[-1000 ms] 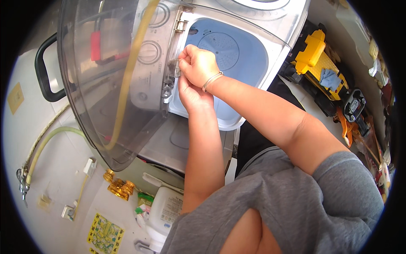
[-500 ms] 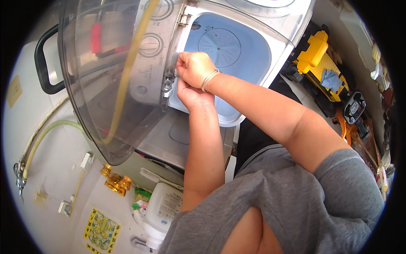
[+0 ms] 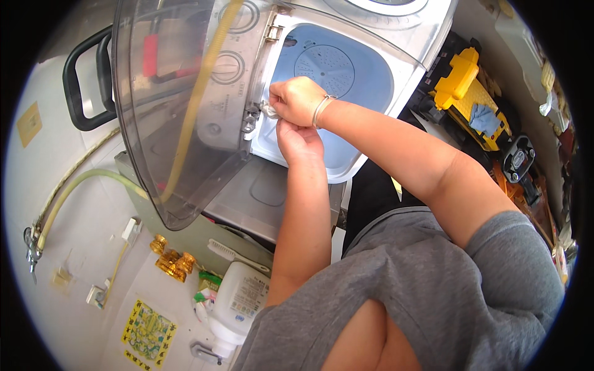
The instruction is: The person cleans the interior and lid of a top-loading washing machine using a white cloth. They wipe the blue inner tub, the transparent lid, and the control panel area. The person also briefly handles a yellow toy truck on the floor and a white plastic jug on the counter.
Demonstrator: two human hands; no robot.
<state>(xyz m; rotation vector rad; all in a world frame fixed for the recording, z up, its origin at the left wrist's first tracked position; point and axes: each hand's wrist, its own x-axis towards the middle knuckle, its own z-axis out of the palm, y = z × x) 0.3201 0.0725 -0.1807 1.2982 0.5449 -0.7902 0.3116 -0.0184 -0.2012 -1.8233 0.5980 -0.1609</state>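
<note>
A top-loading washing machine (image 3: 260, 139) stands before me with its smoky transparent lid (image 3: 158, 117) raised on the left. Inside its pale blue tub (image 3: 377, 86) shows a round ribbed disc (image 3: 322, 71). My right hand (image 3: 300, 102), a bangle at its wrist, is closed over the tub's left rim. At its fingers shows a small white crumpled piece (image 3: 270, 110), perhaps cloth or tissue, beside the lid's metal hinge (image 3: 250, 120). Just below, touching or nearly touching it, my left hand (image 3: 301, 142) is turned palm up with curled fingers; their tips are hidden.
A ribbed yellowish hose (image 3: 192, 111) runs behind the lid. At lower left are a large white bottle (image 3: 244, 297), a brush (image 3: 232, 252) and gold ornaments (image 3: 174, 264). A yellow-and-black toy vehicle (image 3: 461, 77) with a blue cloth (image 3: 484, 119) stands at right.
Both hands have drawn slightly right, away from the hinge, and the white crumpled piece now shows at my right fingers. The view has shifted a little.
</note>
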